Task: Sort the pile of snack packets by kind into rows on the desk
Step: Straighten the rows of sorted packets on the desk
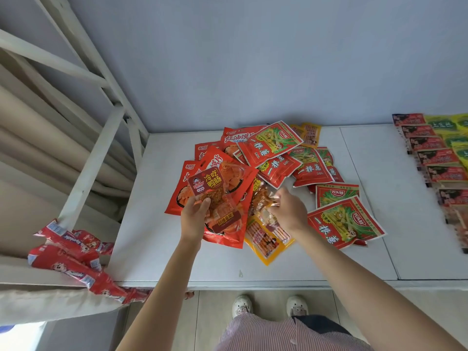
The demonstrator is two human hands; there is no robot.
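At the far left, a white ladder frame is seen beside beige curtains, and a bunch of red sausage packets is lying on the ledge below it, partly hanging over the desk edge. The white desk is placed against a pale wall. The pile of snack packets is spread on the middle of the desk, with large orange-red packets on its left part and red-and-green packets on its right part. The left hand is raised over the left part of the pile, and a small dark red packet is gripped between its thumb and curled fingers. Just beside it, the right hand is lowered into the middle of the pile, and a clear packet is pinched by its fingertips. A yellow packet is lying under this hand, near the front of the pile. At the far right, well apart from the pile, a row of dark red packets is laid on the desk, and a row of green packets is placed next to it, cut by the picture edge. Two white shoes are seen on the floor below the desk.
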